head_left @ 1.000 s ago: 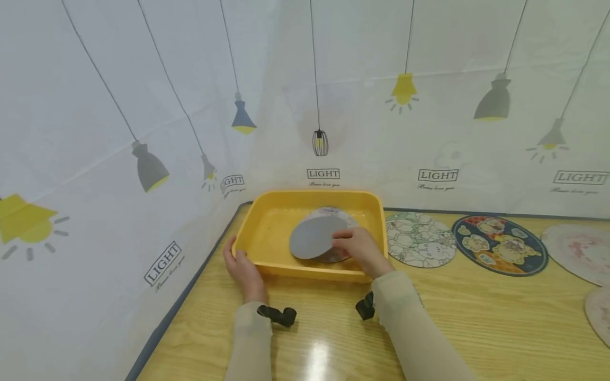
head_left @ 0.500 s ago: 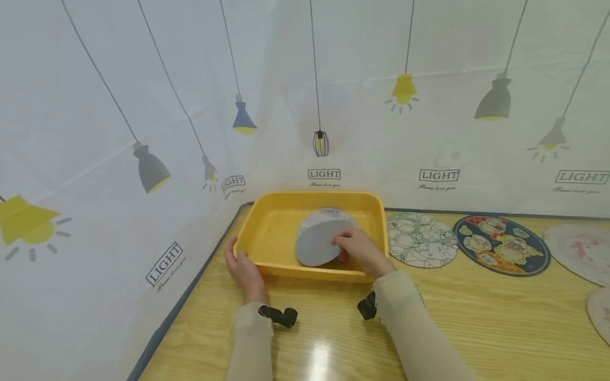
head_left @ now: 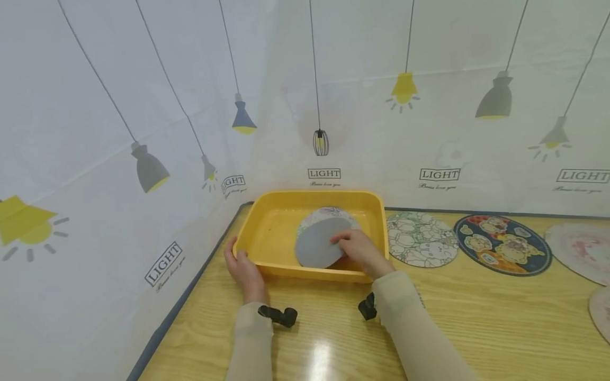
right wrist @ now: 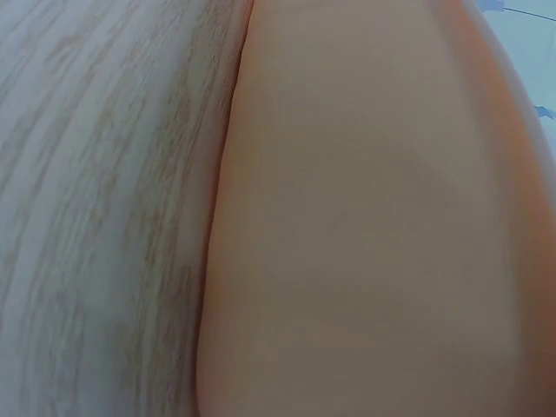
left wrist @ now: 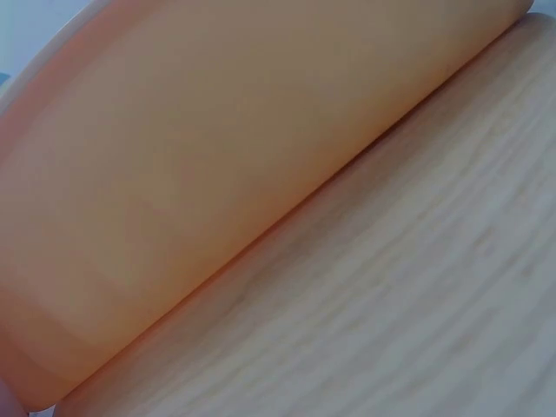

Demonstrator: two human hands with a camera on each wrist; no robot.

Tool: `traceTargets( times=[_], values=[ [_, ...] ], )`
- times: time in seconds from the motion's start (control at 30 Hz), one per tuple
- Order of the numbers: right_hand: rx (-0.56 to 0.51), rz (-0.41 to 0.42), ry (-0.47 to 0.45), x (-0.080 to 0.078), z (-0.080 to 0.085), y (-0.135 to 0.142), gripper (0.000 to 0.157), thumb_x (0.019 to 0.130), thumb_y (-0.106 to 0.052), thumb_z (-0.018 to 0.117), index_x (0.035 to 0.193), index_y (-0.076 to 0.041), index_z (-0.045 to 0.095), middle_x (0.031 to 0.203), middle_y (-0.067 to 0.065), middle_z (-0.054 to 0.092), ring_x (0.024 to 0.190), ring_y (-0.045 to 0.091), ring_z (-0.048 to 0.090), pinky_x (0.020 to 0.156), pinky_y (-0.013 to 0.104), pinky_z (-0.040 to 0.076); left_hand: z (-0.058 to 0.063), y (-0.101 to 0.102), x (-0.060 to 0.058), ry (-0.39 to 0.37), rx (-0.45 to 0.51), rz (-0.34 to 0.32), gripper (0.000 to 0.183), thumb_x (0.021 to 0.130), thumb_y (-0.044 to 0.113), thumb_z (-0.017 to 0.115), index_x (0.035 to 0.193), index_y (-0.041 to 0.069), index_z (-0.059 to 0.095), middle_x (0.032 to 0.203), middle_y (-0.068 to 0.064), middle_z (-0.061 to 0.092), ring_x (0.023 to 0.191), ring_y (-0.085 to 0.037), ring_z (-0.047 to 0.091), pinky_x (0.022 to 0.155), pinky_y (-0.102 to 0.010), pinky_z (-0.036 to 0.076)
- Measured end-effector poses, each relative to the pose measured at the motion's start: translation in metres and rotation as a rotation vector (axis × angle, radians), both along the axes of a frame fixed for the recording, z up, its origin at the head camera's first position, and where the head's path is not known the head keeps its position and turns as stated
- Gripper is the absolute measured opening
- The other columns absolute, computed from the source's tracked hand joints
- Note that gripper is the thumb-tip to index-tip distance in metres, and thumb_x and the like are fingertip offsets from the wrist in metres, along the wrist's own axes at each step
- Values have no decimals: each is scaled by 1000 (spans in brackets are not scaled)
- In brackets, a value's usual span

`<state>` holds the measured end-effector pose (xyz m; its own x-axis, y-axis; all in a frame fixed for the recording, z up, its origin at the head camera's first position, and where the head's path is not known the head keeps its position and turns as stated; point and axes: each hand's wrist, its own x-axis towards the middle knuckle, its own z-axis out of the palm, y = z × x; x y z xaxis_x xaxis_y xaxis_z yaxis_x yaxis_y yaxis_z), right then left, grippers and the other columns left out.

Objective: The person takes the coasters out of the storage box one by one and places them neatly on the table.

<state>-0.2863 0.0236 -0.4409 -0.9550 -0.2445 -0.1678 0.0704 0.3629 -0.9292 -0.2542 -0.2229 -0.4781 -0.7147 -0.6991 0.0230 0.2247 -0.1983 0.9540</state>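
A yellow plastic tray (head_left: 271,227) stands on the table against the back wall. At its front left corner my left hand (head_left: 245,275) grips the rim, thumb on top and fingers along the outside. Inside the tray my right hand (head_left: 359,250) pinches the right edge of a round mat (head_left: 315,247), plain grey side up, index finger over its face. This mat overlaps a patterned round mat (head_left: 329,212) whose far edge shows behind it. Both wrist views show mostly the tray's outer wall (left wrist: 217,156), and neither shows what the fingers hold.
Right of the tray lie a green-and-white round mat (head_left: 422,239), a dark blue one with bears (head_left: 502,245) and a pale pink one (head_left: 583,248). Another pale mat (head_left: 601,312) is cut off at the right edge. A printed wall sheet (head_left: 371,159) borders the wooden table (head_left: 314,328).
The grey-sided mat has shifted slightly right and toward me over the patterned one, and tilts less. My right index finger has straightened onto it. The left hand and tray have stayed put.
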Motion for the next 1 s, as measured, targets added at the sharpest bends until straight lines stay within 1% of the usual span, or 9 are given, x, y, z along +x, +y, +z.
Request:
traceTargets(
  times=[0.07, 0.13, 0.27, 0.37, 0.53, 0.67, 0.73, 0.9, 1.0],
  values=[
    [10, -8, 0, 0, 0, 0, 32, 89, -7, 42, 114, -6, 63, 125, 11, 54, 104, 23, 53, 85, 36, 48, 0, 0, 1, -2, 4, -3, 46, 88, 9, 31, 131, 18, 43, 132, 2, 44, 114, -19, 48, 96, -36, 39],
    [4, -6, 0, 0, 1, -1, 34, 89, -6, 41, 118, -6, 60, 128, 11, 51, 104, 24, 53, 86, 37, 48, 0, -1, 1, -3, 3, -3, 46, 88, 9, 31, 131, 18, 43, 132, 2, 44, 115, -20, 48, 97, -36, 38],
    [-42, -7, -11, 1, 1, -2, 37, 89, -5, 41, 122, -7, 57, 133, 12, 47, 97, 25, 57, 80, 37, 51, 0, -2, 3, -22, -8, 3, 45, 89, 9, 31, 131, 18, 43, 133, 2, 43, 116, -20, 47, 98, -35, 38],
    [-84, -16, 3, 2, 1, -1, 39, 89, -4, 39, 126, -5, 54, 136, 15, 43, 93, 27, 57, 77, 39, 52, 0, -1, 3, -41, -16, 1, 45, 89, 10, 31, 131, 19, 43, 134, 3, 42, 116, -19, 47, 97, -34, 38],
    [-115, -26, 26, 2, 1, 1, 43, 89, -3, 38, 131, -4, 49, 138, 17, 39, 96, 29, 58, 75, 42, 52, 0, 0, 4, -49, -12, -3, 45, 89, 10, 31, 131, 21, 43, 134, 2, 43, 116, -19, 48, 97, -35, 39],
    [-111, -41, 35, 2, 1, 2, 45, 89, -4, 39, 133, -5, 46, 139, 16, 40, 97, 29, 58, 74, 41, 53, -1, 0, 3, -49, -19, -6, 45, 89, 10, 30, 131, 21, 43, 134, 3, 42, 115, -19, 48, 97, -36, 39],
    [-101, -55, 38, 2, 2, 1, 45, 88, -4, 39, 134, -4, 46, 138, 17, 41, 93, 28, 59, 72, 40, 53, -1, 0, 2, -44, -19, -7, 45, 89, 10, 30, 131, 20, 43, 134, 3, 43, 115, -19, 48, 97, -35, 39],
    [-26, -75, 44, 3, 6, 0, 44, 90, -7, 41, 134, -4, 45, 138, 16, 42, 84, 24, 60, 70, 37, 53, 0, 0, 1, -40, -25, 0, 45, 89, 10, 31, 131, 19, 43, 134, 3, 43, 115, -19, 48, 96, -35, 39],
    [-6, -76, 39, 4, 6, -1, 44, 91, -9, 41, 135, -5, 44, 140, 13, 41, 85, 24, 59, 71, 37, 53, 1, 0, 1, -47, -28, 4, 45, 89, 10, 31, 131, 20, 44, 134, 3, 43, 115, -20, 48, 96, -36, 39]
  ],
)
